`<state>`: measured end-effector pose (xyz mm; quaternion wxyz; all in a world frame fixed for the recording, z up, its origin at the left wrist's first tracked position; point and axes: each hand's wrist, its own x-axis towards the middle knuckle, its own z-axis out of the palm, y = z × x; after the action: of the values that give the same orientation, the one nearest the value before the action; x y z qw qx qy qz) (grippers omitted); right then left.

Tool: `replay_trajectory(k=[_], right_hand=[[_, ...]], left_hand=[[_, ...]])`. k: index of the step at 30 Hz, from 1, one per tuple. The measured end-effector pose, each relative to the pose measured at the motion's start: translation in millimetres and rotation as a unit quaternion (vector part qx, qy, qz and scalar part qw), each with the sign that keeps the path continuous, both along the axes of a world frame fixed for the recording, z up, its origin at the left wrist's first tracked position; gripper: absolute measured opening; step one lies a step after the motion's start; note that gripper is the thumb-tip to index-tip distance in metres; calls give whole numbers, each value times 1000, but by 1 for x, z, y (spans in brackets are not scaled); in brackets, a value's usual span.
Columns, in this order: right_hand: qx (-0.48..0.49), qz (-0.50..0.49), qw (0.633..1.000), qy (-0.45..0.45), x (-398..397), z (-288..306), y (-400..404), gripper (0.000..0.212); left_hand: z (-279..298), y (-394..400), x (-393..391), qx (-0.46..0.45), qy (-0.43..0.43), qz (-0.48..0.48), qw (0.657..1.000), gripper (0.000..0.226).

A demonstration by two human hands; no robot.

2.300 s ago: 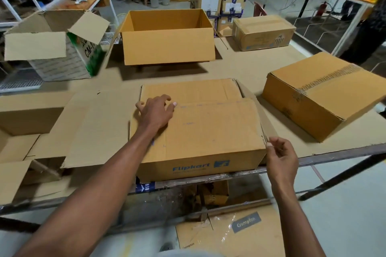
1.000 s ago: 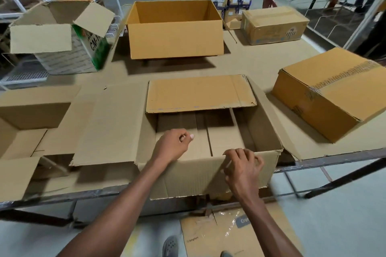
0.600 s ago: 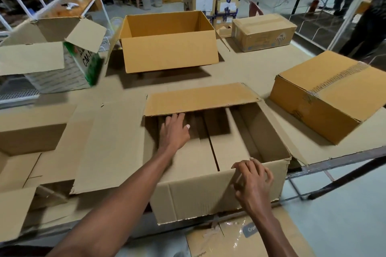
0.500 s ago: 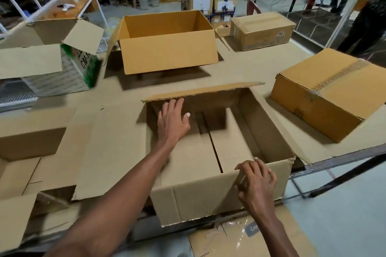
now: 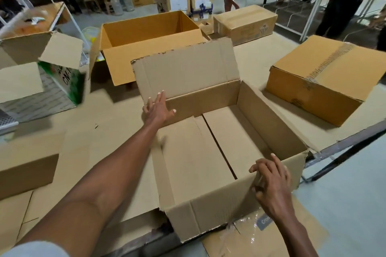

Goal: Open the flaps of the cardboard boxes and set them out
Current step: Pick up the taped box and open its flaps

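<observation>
A brown cardboard box (image 5: 211, 165) stands open in front of me at the table's near edge, empty inside. Its far flap (image 5: 186, 67) stands upright. My left hand (image 5: 158, 109) presses flat against the bottom of that flap with straight fingers. My right hand (image 5: 271, 179) grips the box's near wall at its top edge, fingers curled over the rim. The left flap lies flat on the table under my left arm. An open orange-brown box (image 5: 150, 46) sits behind. Two closed boxes are to the right: a taped one (image 5: 325, 77) and a smaller one (image 5: 246, 23) farther back.
An open white-and-green box (image 5: 39, 73) stands at the left. Another brown box (image 5: 25, 165) sits at the near left. The table (image 5: 254, 54) is covered in cardboard. A flat carton (image 5: 261, 233) lies on the floor below. A person stands at the far right by a white-framed table.
The near flap went down, then my left hand pushed the far flap from lying over the opening up to upright. My right hand stayed on the near wall.
</observation>
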<state>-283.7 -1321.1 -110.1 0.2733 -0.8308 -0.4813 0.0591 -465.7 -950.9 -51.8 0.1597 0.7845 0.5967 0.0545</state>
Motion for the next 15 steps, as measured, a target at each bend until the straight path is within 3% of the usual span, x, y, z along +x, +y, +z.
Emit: replay_trajectory(k=[7, 15], right_hand=[[-5, -6, 1000, -4, -1, -5, 3, 67], [-19, -3, 1000, -1, 2, -5, 3, 68]], left_hand=[[-12, 14, -4, -8, 49, -19, 999, 76], [-13, 18, -5, -38, 63, -27, 997, 83]])
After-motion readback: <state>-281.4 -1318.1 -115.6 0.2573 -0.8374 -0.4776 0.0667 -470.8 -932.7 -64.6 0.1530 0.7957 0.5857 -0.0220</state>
